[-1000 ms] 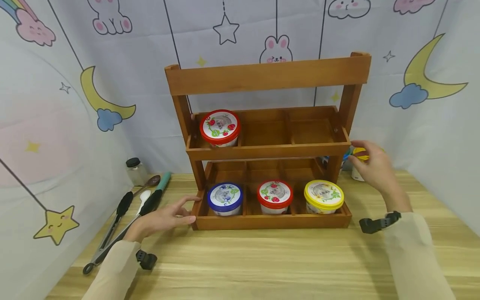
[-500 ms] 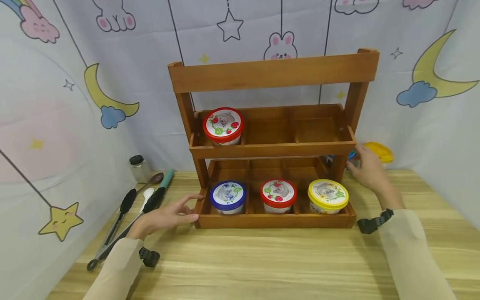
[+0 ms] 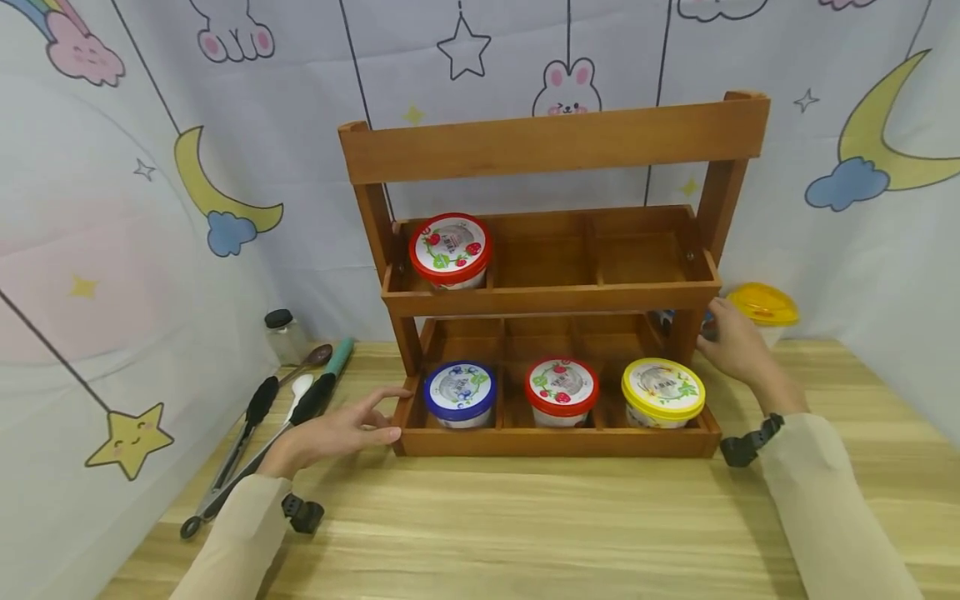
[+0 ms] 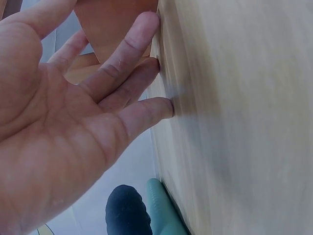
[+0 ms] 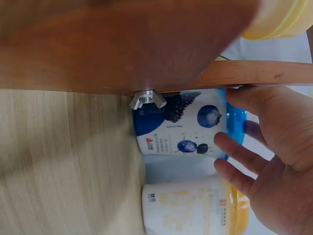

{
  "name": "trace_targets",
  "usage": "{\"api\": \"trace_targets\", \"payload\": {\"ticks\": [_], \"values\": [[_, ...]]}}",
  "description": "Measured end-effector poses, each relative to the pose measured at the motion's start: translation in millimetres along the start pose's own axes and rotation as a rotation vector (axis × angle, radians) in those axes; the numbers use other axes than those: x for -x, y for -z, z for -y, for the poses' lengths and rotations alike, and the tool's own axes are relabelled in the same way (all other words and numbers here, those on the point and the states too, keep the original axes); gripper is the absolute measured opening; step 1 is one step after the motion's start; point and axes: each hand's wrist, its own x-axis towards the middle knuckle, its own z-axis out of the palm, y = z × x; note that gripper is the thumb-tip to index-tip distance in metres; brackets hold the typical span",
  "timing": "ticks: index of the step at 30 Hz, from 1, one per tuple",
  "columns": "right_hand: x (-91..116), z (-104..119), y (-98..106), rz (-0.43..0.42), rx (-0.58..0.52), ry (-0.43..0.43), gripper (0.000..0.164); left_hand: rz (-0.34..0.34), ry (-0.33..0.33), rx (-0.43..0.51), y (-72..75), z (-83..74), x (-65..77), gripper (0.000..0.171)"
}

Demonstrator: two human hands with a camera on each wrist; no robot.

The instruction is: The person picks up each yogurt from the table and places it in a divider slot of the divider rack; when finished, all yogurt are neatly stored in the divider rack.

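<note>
A two-tier wooden rack (image 3: 555,444) stands on the table. My left hand (image 3: 333,429) is at its lower left corner, thumb and index finger against the wood; the left wrist view shows the other fingers (image 4: 146,111) loosely extended by the tabletop. Behind the rack's right end my right hand (image 3: 742,346) grips the blue lid of a blueberry-printed tub (image 5: 183,125), which the rack mostly hides in the head view. Red-lidded (image 3: 562,392), blue-lidded (image 3: 460,393) and yellow-lidded (image 3: 663,392) tubs sit in the lower tier. Another red-lidded tub (image 3: 450,248) occupies the upper left compartment.
A yellow-lidded tub (image 3: 763,306) stands right of my right hand. Tongs (image 3: 232,467), a white spoon (image 3: 300,386), a teal-handled utensil (image 3: 339,358) and a black-capped jar (image 3: 285,337) lie or stand at left. A wing nut (image 5: 148,99) sticks out from the rack's side.
My right hand has moved from near the yellow-lidded tub down and left to the blueberry tub's lid. The left hand stays at the rack's corner. The head view has shifted slightly.
</note>
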Motion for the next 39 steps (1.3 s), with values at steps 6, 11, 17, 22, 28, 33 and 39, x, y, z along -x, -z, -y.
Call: {"api": "trace_targets", "payload": {"ticks": [6, 11, 17, 22, 28, 33, 39], "values": [[-2.1, 1.1, 0.1, -0.04, 0.039, 0.004, 0.051, -0.004, -0.002, 0.004, 2.1, 1.8, 0.8, 0.065], [-2.3, 0.4, -1.2, -0.034, 0.05, -0.068, 0.055, 0.001, -0.01, 0.009, 3.2, 3.2, 2.6, 0.065], [1.3, -3.3, -1.0, -0.065, 0.047, -0.119, 0.05, -0.001, -0.007, 0.014, 3.1, 1.4, 4.1, 0.066], [4.8, -8.4, -0.5, -0.084, 0.038, -0.147, 0.044, 0.0, -0.02, 0.013, 3.0, 1.2, 3.5, 0.066], [9.3, -12.0, 0.1, -0.104, 0.019, -0.156, 0.038, 0.008, -0.017, 0.016, 2.5, 1.6, 2.1, 0.066], [13.7, -16.2, 2.7, -0.111, 0.011, -0.136, 0.035, 0.013, -0.021, 0.012, 2.3, 1.6, 1.0, 0.065], [17.4, -19.3, 8.7, -0.089, 0.023, -0.143, 0.034, 0.02, -0.028, 0.015, 1.8, 1.5, -0.8, 0.065]]}}
